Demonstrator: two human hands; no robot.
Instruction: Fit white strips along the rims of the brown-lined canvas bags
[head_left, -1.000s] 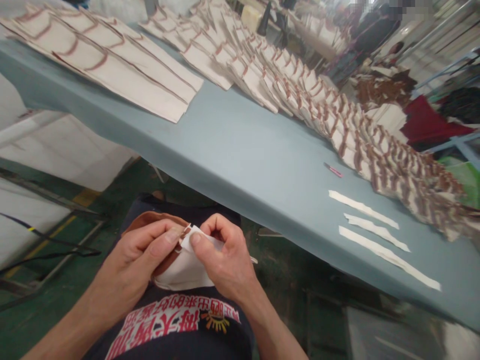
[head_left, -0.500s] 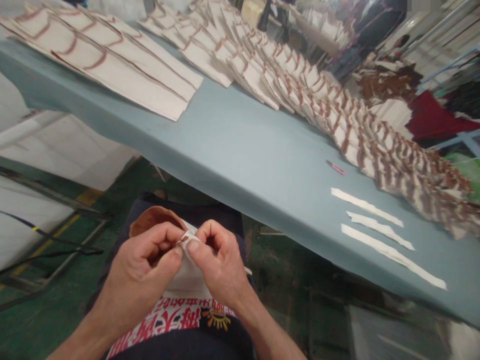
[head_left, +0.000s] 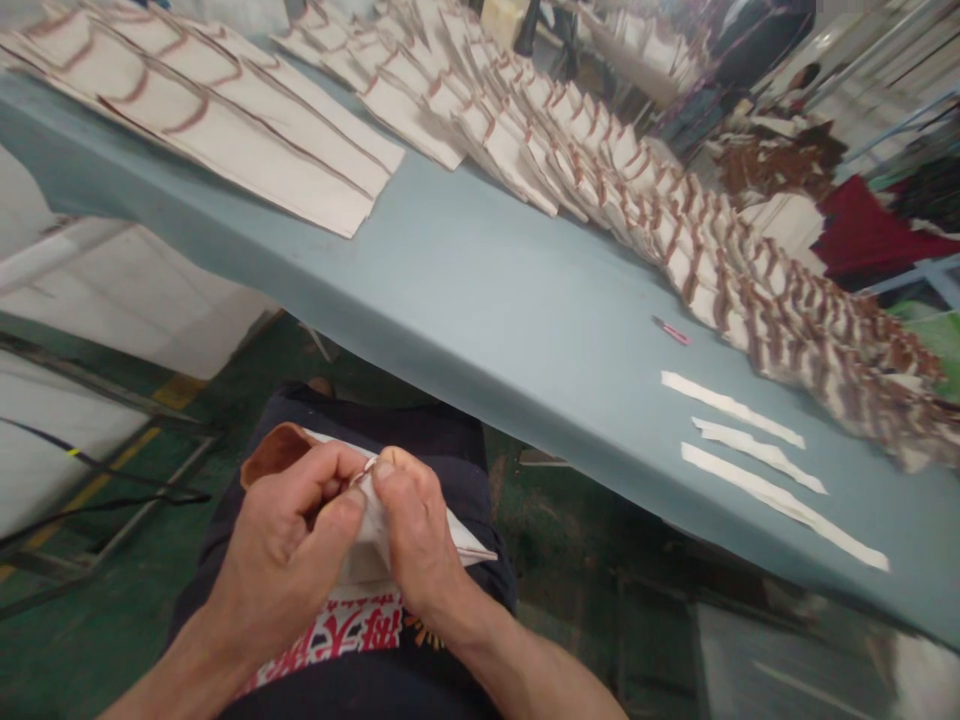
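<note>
Over my lap, both hands pinch the top edge of a small cream fabric piece with brown trim (head_left: 360, 555). My left hand (head_left: 289, 545) is closed on its left side, thumb pressed against the cloth. My right hand (head_left: 412, 530) is closed on the same edge, fingertips touching those of the left hand. A brown rounded part of the piece (head_left: 271, 452) sticks out behind my left hand. A cream corner pokes out to the right of my right hand.
A grey-blue table (head_left: 480, 290) runs in front of me. On it lie long overlapping rows of cream pieces with brown trim (head_left: 675, 225), larger cream panels (head_left: 225, 120) at far left, three cream strips (head_left: 750, 450) and a small pink marker (head_left: 670, 330).
My hands have drawn closer together and a little lower over my lap, and the fabric piece is now bunched between the fingertips with less of it showing.
</note>
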